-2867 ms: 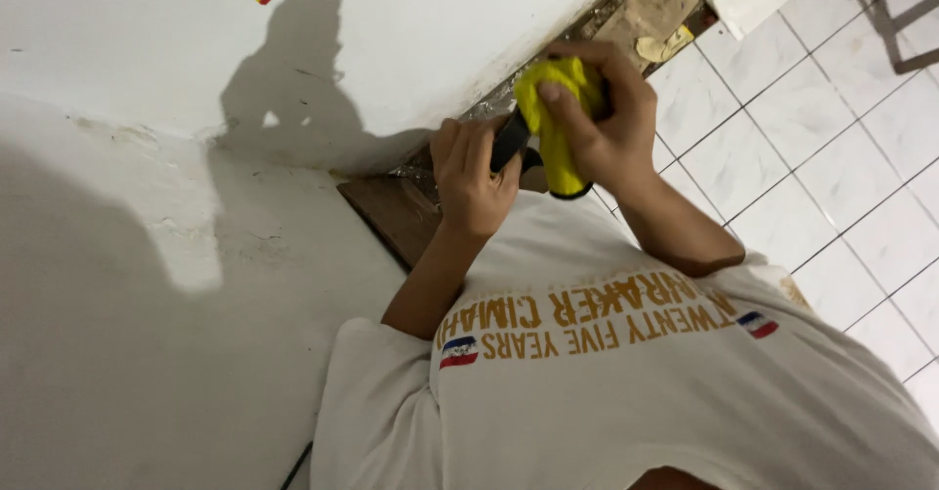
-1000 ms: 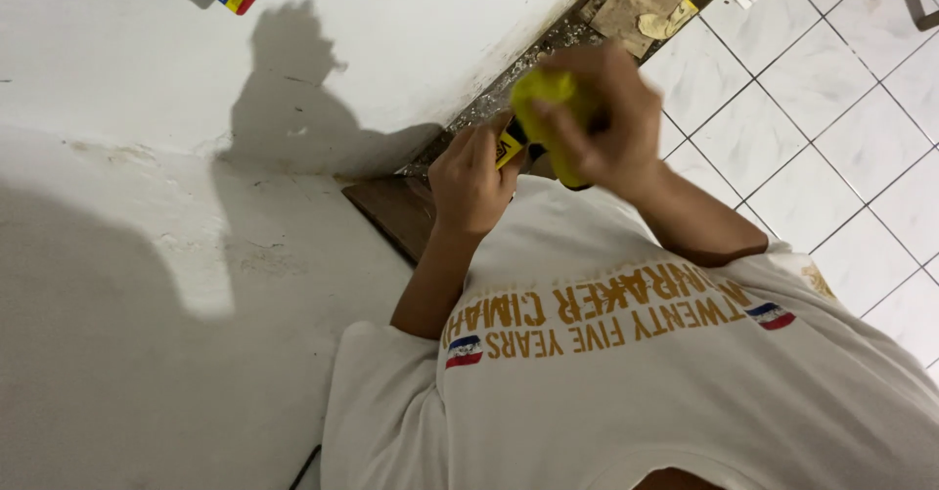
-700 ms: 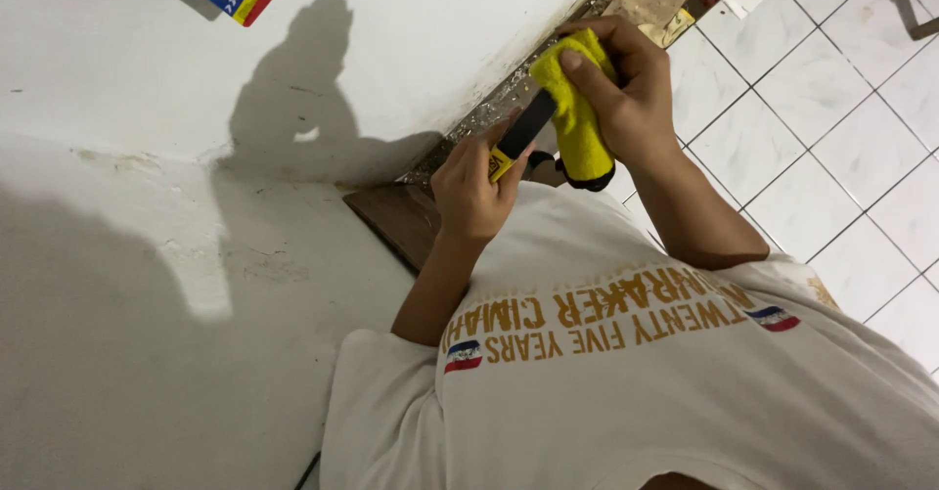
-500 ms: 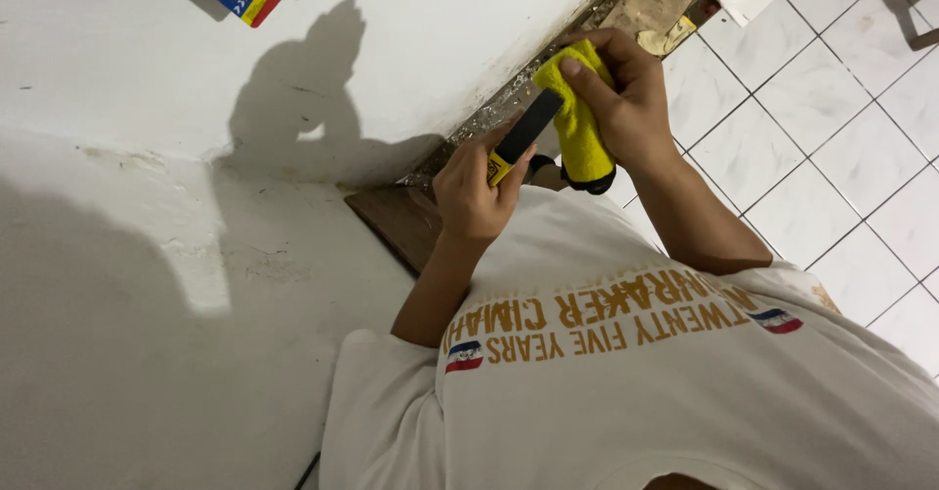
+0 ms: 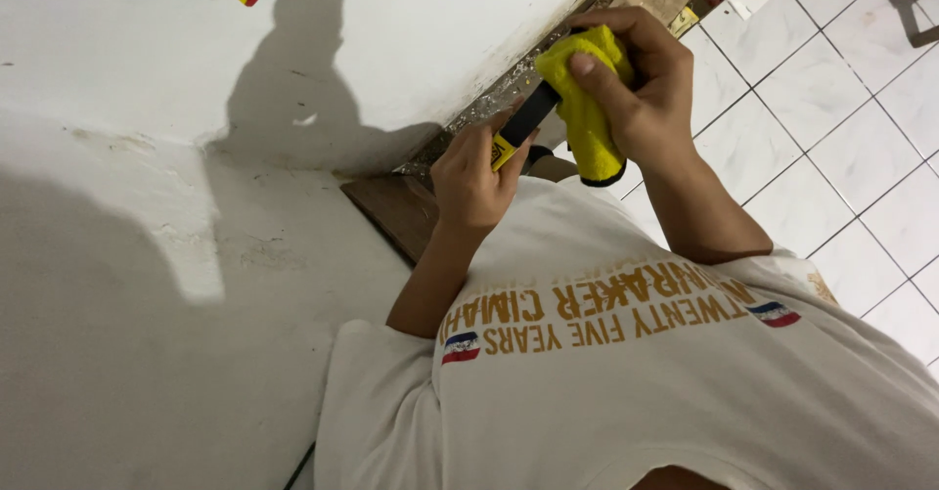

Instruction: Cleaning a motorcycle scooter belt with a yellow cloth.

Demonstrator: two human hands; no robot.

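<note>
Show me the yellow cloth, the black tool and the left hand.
yellow cloth [image 5: 587, 109], head view, middle of the fabric.
black tool [image 5: 526, 118], head view, bare black shaft.
left hand [image 5: 472, 182], head view, back of the hand.

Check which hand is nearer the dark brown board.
Left. The left hand, gripping the black tool, is just beside the dark brown board; the right hand, clutching the yellow cloth, is farther off.

Single view only: head-worn camera, pointing steeply down over the wearer's chest. White printed T-shirt [image 5: 626, 382] fills the lower right of frame, lettering upside down to the lens. Both hands sit close, upper centre. Frame is rotated: the white painted wall [image 5: 147, 206] takes the left half, the white tiled floor [image 5: 841, 148] runs off the upper right. No second view, so nothing is shared.
</note>
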